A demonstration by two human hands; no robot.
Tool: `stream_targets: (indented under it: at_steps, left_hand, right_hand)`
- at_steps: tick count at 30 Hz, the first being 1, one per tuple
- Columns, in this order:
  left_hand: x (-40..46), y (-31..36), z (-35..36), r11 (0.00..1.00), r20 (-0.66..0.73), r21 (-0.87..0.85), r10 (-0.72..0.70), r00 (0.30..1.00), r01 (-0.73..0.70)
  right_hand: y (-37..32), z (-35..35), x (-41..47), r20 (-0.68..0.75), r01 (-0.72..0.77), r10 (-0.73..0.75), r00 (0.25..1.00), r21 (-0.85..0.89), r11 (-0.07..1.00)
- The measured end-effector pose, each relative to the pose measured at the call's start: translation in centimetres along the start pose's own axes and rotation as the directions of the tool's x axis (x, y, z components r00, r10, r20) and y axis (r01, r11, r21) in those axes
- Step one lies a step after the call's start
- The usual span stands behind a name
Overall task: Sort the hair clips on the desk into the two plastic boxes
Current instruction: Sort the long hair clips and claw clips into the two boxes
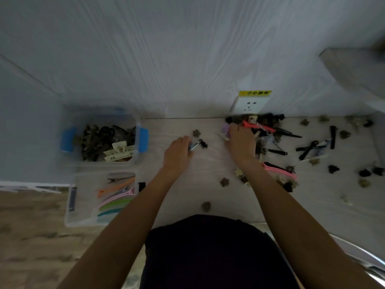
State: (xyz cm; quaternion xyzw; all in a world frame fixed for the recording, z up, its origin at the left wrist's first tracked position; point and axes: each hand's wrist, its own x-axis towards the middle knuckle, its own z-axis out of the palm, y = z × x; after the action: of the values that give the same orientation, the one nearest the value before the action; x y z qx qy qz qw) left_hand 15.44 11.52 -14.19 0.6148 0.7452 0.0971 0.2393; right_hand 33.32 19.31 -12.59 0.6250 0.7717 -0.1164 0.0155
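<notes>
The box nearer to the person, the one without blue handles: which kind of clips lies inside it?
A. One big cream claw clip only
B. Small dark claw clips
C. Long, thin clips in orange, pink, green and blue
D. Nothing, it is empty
C: the near box holds long colourful clips lying side by side, while the dark claw clips and the cream claw clip lie in the far box with blue handles.
</notes>
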Motion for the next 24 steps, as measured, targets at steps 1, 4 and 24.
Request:
stream_targets:
  at_steps: [1, 4, 24]
  left_hand:
    - [-0.1, 0.1, 0.1, 1.0, 0.005, -0.003, -0.016, 1.0, 0.016]
    - [-0.2, 0.3, 0.2, 0.998, 0.019, -0.007, -0.065, 0.998, 0.065]
    - [-8.2, 0.1, -2.0, 0.901, -0.161, -0.39, -0.268, 0.95, 0.188]
  right_hand:
    - [-0.2, 0.1, -0.4, 0.01, 0.035, -0.035, 0.999, 0.013, 0.999]
    - [-0.8, 0.8, -1.5, 0.08, 0.16, -0.163, 0.983, 0.041, 0.986]
    - [-1.1, 0.4, -5.7, 0.113, 0.198, -0.231, 0.966, 0.249, 0.948]
